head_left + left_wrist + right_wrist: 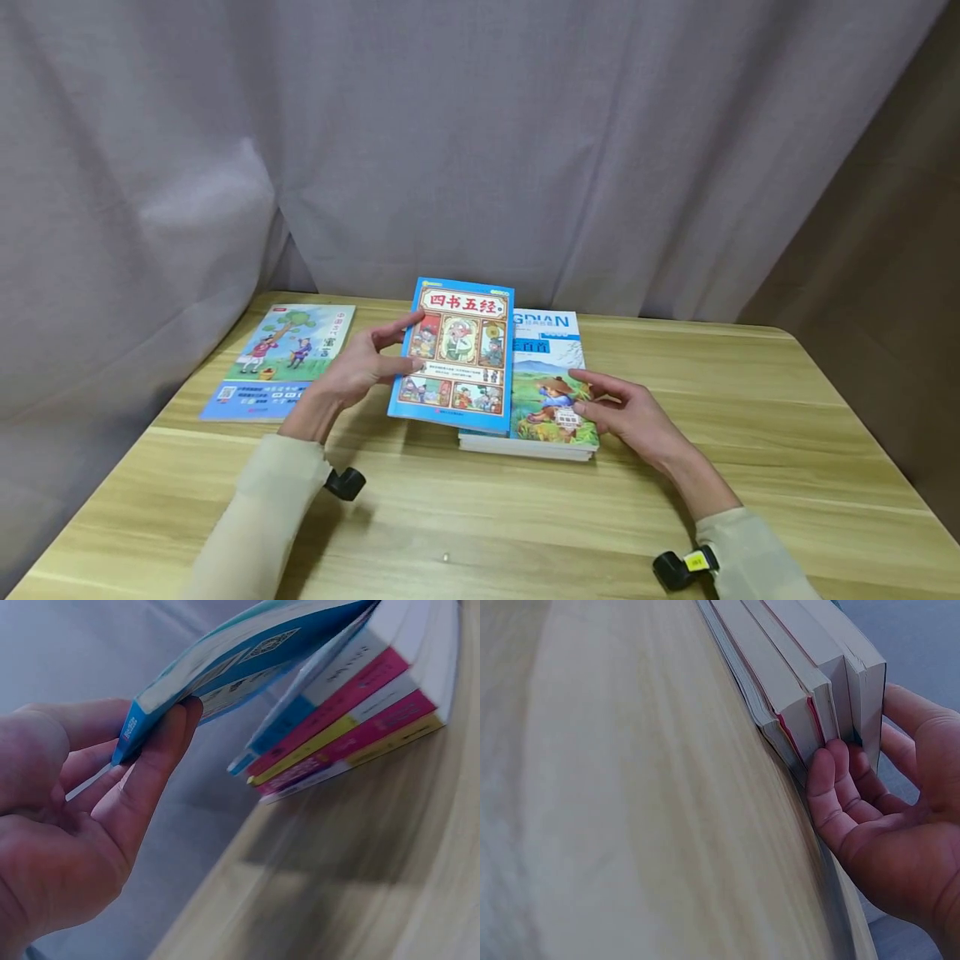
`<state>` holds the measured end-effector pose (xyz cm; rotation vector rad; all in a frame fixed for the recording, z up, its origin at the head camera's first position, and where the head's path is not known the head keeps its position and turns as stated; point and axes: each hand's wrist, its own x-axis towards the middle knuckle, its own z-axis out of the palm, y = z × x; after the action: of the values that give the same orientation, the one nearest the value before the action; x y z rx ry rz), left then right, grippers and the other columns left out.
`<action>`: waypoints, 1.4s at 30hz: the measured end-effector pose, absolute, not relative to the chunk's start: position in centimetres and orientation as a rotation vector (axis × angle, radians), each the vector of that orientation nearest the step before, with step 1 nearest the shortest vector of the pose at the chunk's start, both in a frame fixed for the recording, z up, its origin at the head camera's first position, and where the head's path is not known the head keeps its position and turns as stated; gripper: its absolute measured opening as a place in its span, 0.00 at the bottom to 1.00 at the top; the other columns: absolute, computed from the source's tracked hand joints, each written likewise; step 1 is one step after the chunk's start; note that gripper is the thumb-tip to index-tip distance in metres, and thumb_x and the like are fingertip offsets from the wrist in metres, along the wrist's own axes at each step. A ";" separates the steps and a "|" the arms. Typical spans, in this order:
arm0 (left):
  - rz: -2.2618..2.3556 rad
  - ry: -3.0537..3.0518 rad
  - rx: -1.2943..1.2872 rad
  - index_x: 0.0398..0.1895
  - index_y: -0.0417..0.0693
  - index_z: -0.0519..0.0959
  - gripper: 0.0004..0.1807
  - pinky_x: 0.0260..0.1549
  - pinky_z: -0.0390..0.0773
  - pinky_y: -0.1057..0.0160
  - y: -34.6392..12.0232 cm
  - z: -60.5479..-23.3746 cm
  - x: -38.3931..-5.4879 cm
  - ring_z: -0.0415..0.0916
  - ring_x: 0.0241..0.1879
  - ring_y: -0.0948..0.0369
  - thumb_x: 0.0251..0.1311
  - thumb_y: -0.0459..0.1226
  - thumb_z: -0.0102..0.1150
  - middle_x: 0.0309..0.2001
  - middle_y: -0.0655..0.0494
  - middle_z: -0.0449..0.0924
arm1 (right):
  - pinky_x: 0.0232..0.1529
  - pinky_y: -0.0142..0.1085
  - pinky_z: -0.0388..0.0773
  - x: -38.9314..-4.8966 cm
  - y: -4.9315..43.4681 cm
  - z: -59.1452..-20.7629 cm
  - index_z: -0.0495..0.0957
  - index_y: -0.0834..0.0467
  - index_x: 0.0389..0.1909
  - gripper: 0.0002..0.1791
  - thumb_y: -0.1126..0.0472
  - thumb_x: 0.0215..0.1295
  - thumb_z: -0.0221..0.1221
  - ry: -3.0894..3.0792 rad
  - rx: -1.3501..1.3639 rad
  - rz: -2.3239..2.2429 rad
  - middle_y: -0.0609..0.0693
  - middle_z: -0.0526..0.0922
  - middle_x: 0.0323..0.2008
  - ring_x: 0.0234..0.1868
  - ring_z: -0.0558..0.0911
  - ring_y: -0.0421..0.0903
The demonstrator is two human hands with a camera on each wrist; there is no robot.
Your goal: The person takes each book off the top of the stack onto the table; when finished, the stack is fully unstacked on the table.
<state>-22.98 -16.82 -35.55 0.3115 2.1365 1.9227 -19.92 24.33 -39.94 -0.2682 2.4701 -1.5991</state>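
Observation:
A blue-bordered picture book (459, 342) is raised and tilted over the left part of a stack of books (551, 392). My left hand (360, 362) pinches its left edge, and the left wrist view shows the spine of this blue book (225, 667) between thumb and fingers. At the right side of the stack is my right hand (637, 417). In the right wrist view, that hand (892, 817) has curled fingers against the page edges of the stack (802, 682), with a digit reaching over the top cover. The blue book hides part of the stack's upper cover.
A children's book (288, 346) with a tree on its cover lies flat at the table's left, over a blue cover. The wooden table (480, 517) ends at a grey curtain (465, 150) behind. A small pale speck (446, 557) lies near the front.

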 end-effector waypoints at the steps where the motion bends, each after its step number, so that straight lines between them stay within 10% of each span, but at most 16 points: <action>1: 1.923 2.143 0.311 0.81 0.62 0.67 0.43 0.41 0.90 0.61 -17.1 -35.3 -23.0 0.84 0.44 0.60 0.65 0.28 0.69 0.68 0.41 0.70 | 0.36 0.33 0.82 -19.9 24.4 -39.9 0.73 0.52 0.76 0.34 0.51 0.72 0.68 2.470 -0.271 -1.600 0.63 0.74 0.65 0.46 0.79 0.47; 19: 1.864 2.307 0.198 0.83 0.64 0.63 0.44 0.40 0.84 0.68 -23.1 -32.7 -22.9 0.65 0.64 0.56 0.67 0.33 0.70 0.80 0.43 0.54 | 0.36 0.33 0.81 -20.0 24.5 -40.0 0.73 0.51 0.76 0.35 0.49 0.72 0.68 2.484 -0.249 -1.582 0.62 0.75 0.65 0.48 0.78 0.48; 27: 1.856 2.276 0.089 0.82 0.65 0.64 0.44 0.37 0.85 0.68 -24.1 -34.3 -23.5 0.76 0.43 0.65 0.67 0.34 0.71 0.78 0.41 0.54 | 0.37 0.34 0.83 -19.8 24.5 -40.0 0.72 0.52 0.77 0.35 0.50 0.72 0.68 2.470 -0.257 -1.594 0.62 0.74 0.63 0.48 0.79 0.46; 32: 1.810 2.231 0.099 0.83 0.61 0.63 0.42 0.24 0.71 0.71 -24.3 -35.7 -24.3 0.65 0.24 0.70 0.69 0.33 0.69 0.82 0.38 0.52 | 0.38 0.34 0.84 -19.8 24.4 -40.2 0.72 0.53 0.77 0.34 0.52 0.72 0.68 2.454 -0.259 -1.616 0.63 0.74 0.61 0.48 0.80 0.46; 42: 1.633 2.313 0.076 0.83 0.58 0.62 0.41 0.25 0.70 0.67 -24.4 -37.5 -25.1 0.65 0.34 0.66 0.70 0.33 0.67 0.76 0.37 0.56 | 0.37 0.34 0.83 -20.0 24.4 -40.1 0.72 0.52 0.76 0.34 0.51 0.72 0.68 2.472 -0.266 -1.601 0.63 0.75 0.64 0.49 0.79 0.48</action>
<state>-25.09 -24.41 -37.46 0.0761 2.3128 1.6332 -19.97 24.41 -40.12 -0.2660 2.4723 -1.6010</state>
